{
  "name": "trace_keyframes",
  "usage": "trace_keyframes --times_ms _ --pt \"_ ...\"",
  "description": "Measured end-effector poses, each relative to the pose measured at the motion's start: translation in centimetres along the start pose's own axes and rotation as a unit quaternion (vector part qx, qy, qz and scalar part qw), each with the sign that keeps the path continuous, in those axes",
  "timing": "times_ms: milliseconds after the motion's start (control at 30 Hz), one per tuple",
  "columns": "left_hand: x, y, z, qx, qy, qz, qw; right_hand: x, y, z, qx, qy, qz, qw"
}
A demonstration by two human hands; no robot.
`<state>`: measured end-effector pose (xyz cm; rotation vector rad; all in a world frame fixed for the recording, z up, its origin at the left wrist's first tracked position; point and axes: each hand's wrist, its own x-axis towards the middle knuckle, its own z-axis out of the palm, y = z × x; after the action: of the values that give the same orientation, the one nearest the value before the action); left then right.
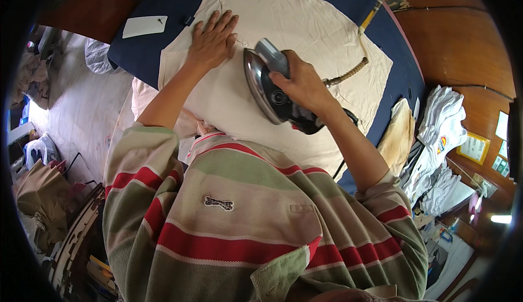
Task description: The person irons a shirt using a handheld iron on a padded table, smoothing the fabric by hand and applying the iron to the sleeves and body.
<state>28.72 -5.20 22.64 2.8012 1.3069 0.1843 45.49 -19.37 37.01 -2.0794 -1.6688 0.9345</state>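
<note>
A cream garment (321, 29) lies spread over a dark blue covered board (147, 57), with some creases toward its right side. My left hand (211, 41) rests flat on its upper left part, fingers stretched out. In my right hand (305, 81) is the handle of a steam iron (268, 87), which has a silver soleplate edge and a dark body. The iron is tilted on its side, its shiny edge facing left; whether it touches the cloth I cannot tell. A cord and a wrapped hose (348, 73) run from its back.
A white card (144, 27) with a small dark item on it lies on the board's left. The yellow hose section (369, 17) rises at the upper right. White folded clothes (442, 117) are stacked at the right, beside a wooden wall (463, 40). Bags and cloth lie at the left.
</note>
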Motion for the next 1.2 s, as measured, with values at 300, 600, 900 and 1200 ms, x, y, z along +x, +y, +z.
trace_keyframes --times_ms 300,600,900,1200 --pt "0.6 -2.5 0.4 0.023 0.013 0.051 0.998 -0.9 -0.3 1.0 0.084 -0.016 0.041 0.996" --pt "0.6 -2.6 0.1 0.019 0.004 0.064 0.998 -0.4 -1.3 1.6 0.077 0.004 0.052 0.996" --pt "1.1 -1.5 -0.6 0.001 -0.016 0.009 1.0 -4.6 4.1 -4.3 -0.007 0.046 0.141 0.989" --pt "0.2 0.5 -0.6 -0.039 -0.026 0.085 0.995 0.4 5.0 -4.7 -0.109 0.103 0.114 0.982"
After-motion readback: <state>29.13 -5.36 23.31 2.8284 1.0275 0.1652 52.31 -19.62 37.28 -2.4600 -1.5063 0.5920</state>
